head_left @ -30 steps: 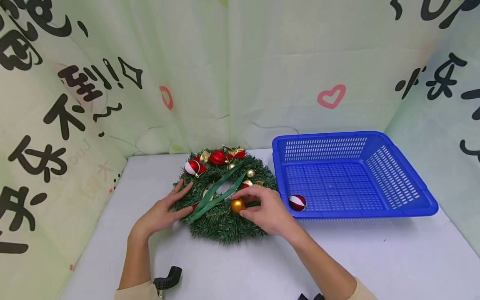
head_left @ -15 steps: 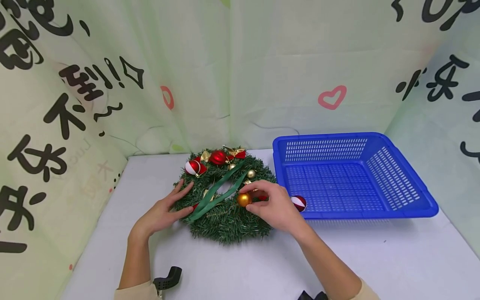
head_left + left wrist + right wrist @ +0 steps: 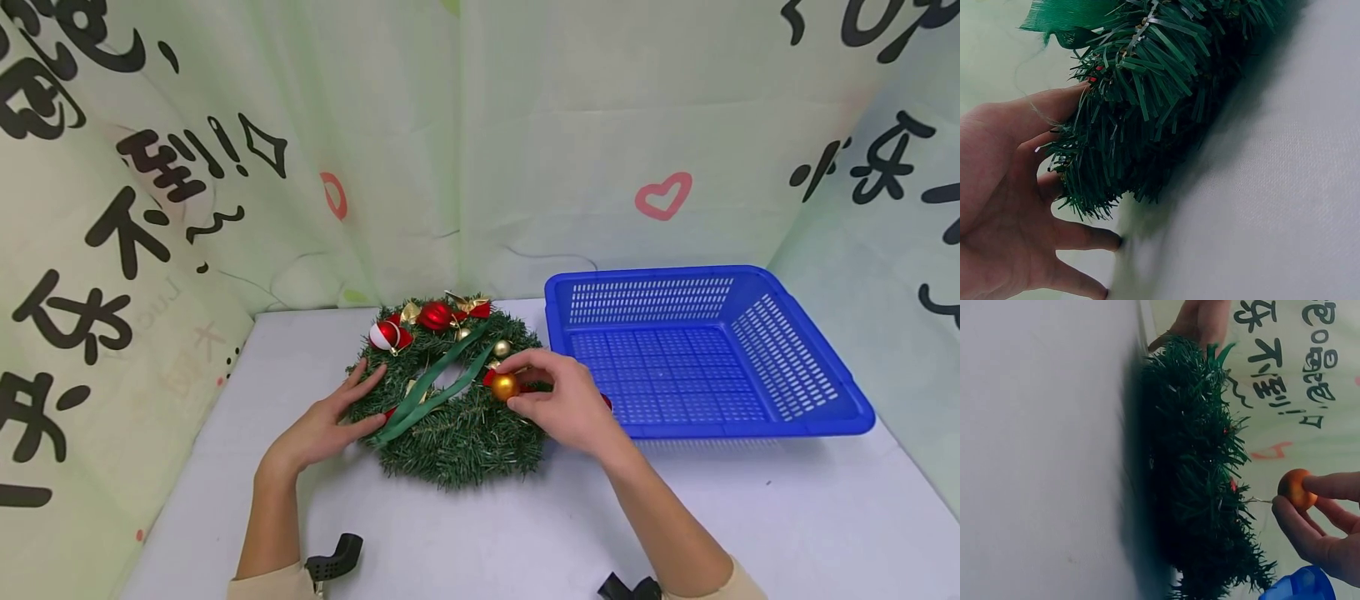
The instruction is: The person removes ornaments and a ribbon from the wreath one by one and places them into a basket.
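Note:
A green Christmas wreath (image 3: 461, 433) lies on the white table, trimmed with red and gold bows, small gold balls and a green ribbon (image 3: 416, 404). My left hand (image 3: 326, 425) rests on its left side with the fingers spread; in the left wrist view the thumb touches the needles. Between thumb and fingertips my right hand (image 3: 562, 396) pinches a gold bauble (image 3: 505, 386) over the wreath's right side. In the right wrist view, a thin wire runs from this bauble (image 3: 1297, 489) toward the needles. A red bauble (image 3: 435, 315) and a red-and-white one (image 3: 385, 335) sit at the wreath's top.
A blue plastic basket (image 3: 712, 429) stands to the wreath's right. Something dark red in its near left corner is mostly hidden by my right hand. A pale green curtain (image 3: 525, 167) with black lettering surrounds the table (image 3: 465, 542).
My right hand has moved the gold bauble up and to the right across the wreath. It now covers most of the red-and-white bauble in the basket. The left hand has stayed in place.

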A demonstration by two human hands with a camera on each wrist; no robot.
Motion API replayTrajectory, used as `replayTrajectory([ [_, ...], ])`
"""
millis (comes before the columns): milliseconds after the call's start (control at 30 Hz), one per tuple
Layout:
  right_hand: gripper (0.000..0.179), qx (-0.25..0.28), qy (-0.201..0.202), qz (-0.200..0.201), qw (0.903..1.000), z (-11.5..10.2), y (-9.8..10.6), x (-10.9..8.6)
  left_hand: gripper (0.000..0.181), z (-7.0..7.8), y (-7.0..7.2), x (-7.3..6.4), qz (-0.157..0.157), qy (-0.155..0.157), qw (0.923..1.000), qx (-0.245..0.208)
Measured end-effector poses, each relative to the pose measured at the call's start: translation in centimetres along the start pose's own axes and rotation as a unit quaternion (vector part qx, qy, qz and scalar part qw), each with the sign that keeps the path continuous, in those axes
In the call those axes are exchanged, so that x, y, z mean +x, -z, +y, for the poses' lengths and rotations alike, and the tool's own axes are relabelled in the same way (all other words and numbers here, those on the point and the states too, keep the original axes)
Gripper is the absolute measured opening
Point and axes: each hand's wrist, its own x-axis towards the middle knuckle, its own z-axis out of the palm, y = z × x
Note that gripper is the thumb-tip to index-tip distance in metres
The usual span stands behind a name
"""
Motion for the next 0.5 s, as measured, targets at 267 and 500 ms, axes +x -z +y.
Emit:
replayTrajectory([
  [267, 0.034, -0.021, 0.007, 0.013, 0.9997, 0.0, 1.0, 0.0, 0.077, 0.0, 0.0, -0.1, -0.002, 0.001, 1.0000, -0.003],
  [500, 0.033, -0.033, 0.013, 0.030, 0.9989, 0.2, 2.3, 0.1, 0.077, 0.0, 0.0, -0.1, -0.001, 0.001, 1.0000, -0.004],
])
